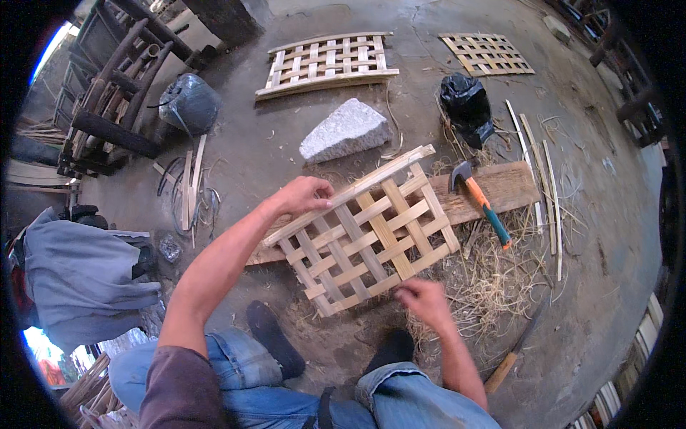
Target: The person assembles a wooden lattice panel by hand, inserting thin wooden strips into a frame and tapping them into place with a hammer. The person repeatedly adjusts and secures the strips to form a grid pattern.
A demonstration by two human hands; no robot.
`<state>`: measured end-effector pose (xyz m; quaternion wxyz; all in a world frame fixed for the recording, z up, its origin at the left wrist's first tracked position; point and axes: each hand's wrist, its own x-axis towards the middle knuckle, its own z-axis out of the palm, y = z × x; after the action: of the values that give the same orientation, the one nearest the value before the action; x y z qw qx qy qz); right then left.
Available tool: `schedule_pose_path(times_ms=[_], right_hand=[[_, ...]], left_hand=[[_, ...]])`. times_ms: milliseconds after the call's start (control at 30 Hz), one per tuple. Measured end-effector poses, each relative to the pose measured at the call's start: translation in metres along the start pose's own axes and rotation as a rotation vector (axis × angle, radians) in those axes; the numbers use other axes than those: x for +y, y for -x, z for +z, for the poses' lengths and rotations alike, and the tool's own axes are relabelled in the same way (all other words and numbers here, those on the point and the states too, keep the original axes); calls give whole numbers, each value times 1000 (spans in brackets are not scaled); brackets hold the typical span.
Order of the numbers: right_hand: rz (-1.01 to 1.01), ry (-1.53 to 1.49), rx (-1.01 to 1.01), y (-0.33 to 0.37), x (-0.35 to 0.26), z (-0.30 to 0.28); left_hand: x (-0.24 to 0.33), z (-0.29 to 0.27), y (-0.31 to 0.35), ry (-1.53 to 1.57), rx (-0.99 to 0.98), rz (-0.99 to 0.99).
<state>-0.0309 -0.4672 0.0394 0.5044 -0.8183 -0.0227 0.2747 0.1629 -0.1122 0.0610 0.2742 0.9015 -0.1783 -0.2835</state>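
Note:
A woven panel of flat pale wooden or bamboo strips (377, 220) is tilted before me, above a plank (504, 191) on the floor. Its upper edge has a thicker double rail, and the lower strip ends are bare. My left hand (304, 196) is closed over that upper rail, left of its middle. At the lower edge, my right hand (426, 304) pinches the panel by the end of a strip, its fingers partly hidden. A hammer (477, 202) with an orange and green handle rests on the plank, right of the panel.
Two similar panels (329, 58) (487, 54) lie farther off. Nearer are a pale stone block (346, 132), a black plastic bag (466, 107) and long loose strips (537, 175). Shavings (493, 293) and a wooden-handled knife (509, 363) lie at right. Wooden frames (118, 93) stand at left.

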Motion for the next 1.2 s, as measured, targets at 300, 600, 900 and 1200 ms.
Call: schedule_pose_path(times_ms=[300, 600, 900, 1200], right_hand=[[-208, 777, 702, -61, 13, -162], [-212, 314, 639, -76, 32, -159], [-10, -475, 535, 4, -11, -78], [108, -522, 460, 28, 12, -51]], left_hand=[[12, 13, -15, 81, 114, -11], [15, 10, -14, 121, 85, 49], [46, 17, -29, -39, -3, 170], [79, -13, -63, -80, -61, 133]])
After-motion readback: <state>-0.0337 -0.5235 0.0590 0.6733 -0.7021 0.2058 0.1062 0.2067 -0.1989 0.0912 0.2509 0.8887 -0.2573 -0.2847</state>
